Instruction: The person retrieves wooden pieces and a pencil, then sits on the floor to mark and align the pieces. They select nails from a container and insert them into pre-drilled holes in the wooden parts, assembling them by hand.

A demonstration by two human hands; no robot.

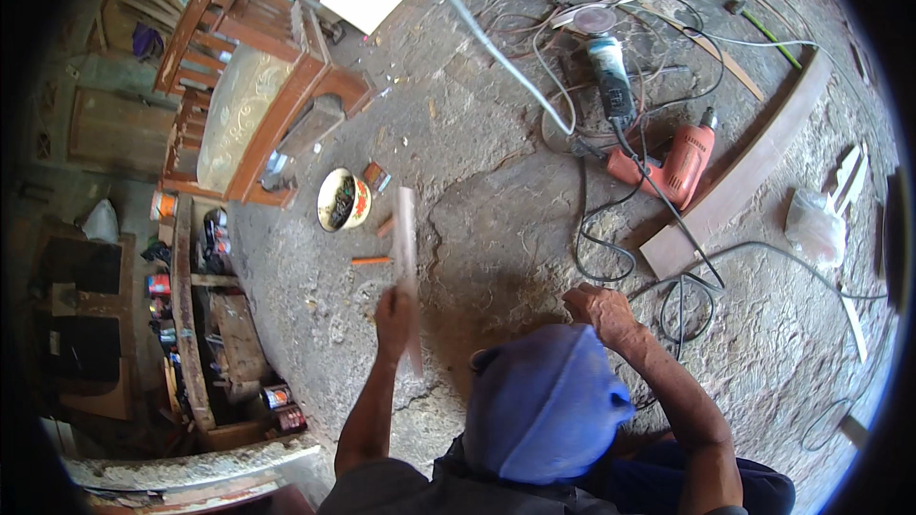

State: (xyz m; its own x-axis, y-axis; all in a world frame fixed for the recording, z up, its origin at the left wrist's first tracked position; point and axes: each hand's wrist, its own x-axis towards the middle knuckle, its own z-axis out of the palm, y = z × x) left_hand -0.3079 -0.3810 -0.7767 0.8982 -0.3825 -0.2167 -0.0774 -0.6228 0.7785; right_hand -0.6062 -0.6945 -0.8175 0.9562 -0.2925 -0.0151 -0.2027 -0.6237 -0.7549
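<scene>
My left hand (392, 320) is closed around a narrow flat strip of wood (406, 238), held roughly upright in the picture with its lower end below the hand. The strip is slightly smeared by motion. On the other side of the blue cloth cap (544, 405), my right hand (603, 313) is low over the rough floor with its fingers curled in. What it holds, if anything, is hidden. Close to the strip lie an orange pencil-like stick (372, 260) and a small brown block (385, 227). A flower-patterned enamel bowl (361, 202) with dark contents stands just beyond.
A red drill (682, 167) and an angle grinder (611, 76) lie among tangled cables at the far right. Beside them rests a long curved board (754, 167). A plastic bag (817, 229) is farther right. A carved wooden chair (296, 86) lies at the far left.
</scene>
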